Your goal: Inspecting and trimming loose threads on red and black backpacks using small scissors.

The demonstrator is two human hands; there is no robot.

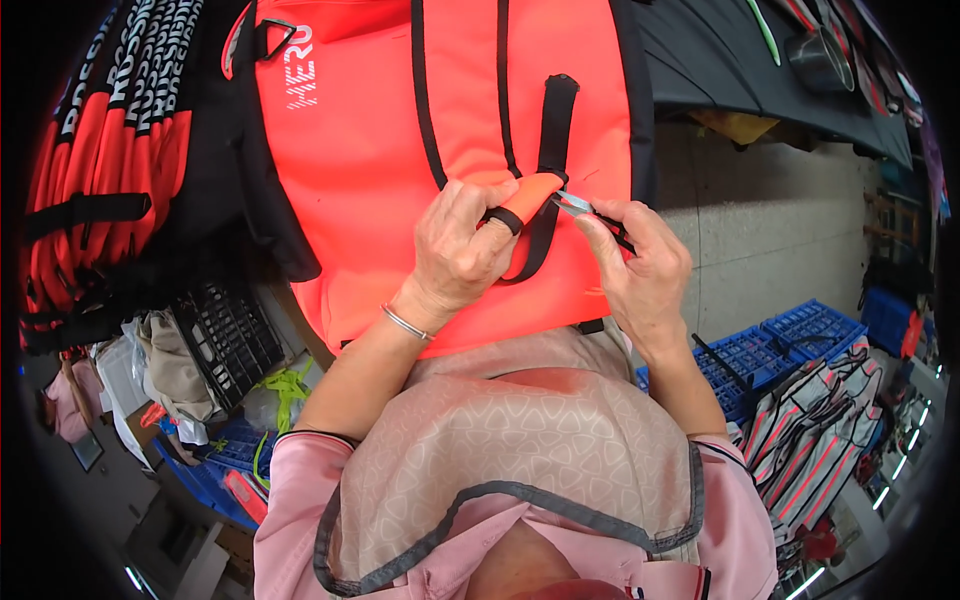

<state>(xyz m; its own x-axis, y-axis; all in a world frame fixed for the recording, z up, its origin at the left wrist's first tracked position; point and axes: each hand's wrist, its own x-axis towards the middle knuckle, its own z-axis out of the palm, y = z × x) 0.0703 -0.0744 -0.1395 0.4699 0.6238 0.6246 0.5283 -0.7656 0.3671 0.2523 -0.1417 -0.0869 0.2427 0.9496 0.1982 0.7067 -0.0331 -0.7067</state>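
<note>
A bright coral-orange backpack with black side panels lies in front of me, its shoulder straps showing. My left hand is closed around the folded lower end of an orange strap edged in black. In my right hand is a pair of small thread snips with silver blades and dark handles. The blade tips touch or nearly touch the strap end beside its black buckle; which of the two I cannot tell. A black webbing strap runs up from there, and a loop of webbing hangs below.
Red and black printed pieces are stacked at the left. A black crate stands below them. To the right are blue plastic crates, striped grey pieces, and a dark-covered table with a metal cup.
</note>
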